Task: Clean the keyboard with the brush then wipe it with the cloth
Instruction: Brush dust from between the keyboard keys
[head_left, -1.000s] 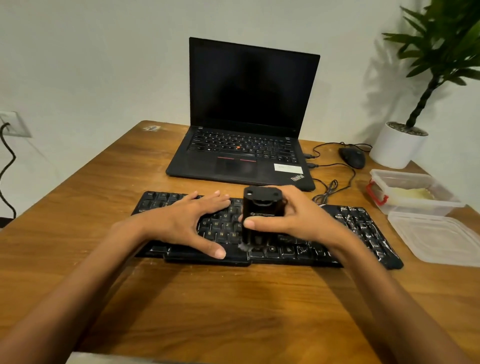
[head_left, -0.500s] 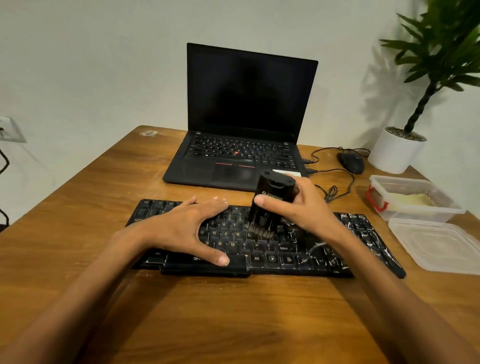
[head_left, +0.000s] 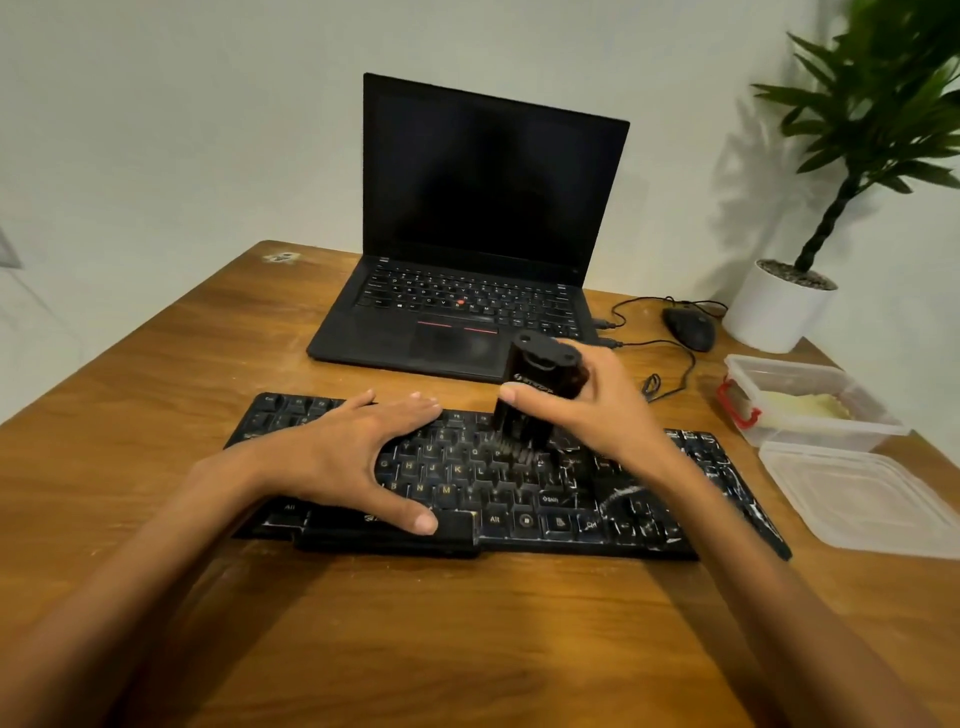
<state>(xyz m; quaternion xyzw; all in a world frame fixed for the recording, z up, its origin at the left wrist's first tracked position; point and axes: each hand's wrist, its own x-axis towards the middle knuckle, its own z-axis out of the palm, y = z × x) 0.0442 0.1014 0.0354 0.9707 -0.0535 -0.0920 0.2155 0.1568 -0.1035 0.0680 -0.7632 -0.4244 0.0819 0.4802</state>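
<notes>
Keyboard (head_left: 649, 514): black, flat on the wooden table (head_left: 415, 649) in front of us; we note white smears toward its 3 o'clock end.
Left hand (head_left: 348, 447): fingers straight and spread, pressed flat on the keys of the 9 o'clock half, thumb at the near edge.
Right hand (head_left: 597, 410): wrapped round the brush (head_left: 535, 395), thumb on its front face.
Brush: black block, tilted, bristles down on the keys near the middle of the keyboard.
Laptop (head_left: 467, 291): open, screen dark, at 12 o'clock from the keyboard.
Mouse (head_left: 688, 327): wired, at 1 o'clock.
Tub (head_left: 810, 405): at 3 o'clock, open; we cannot identify the pale contents. Its lid (head_left: 872, 499) lies just nearer us.

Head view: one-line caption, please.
Right hand holds a black brush bristles-down on the keyboard; left hand rests on the keys.
</notes>
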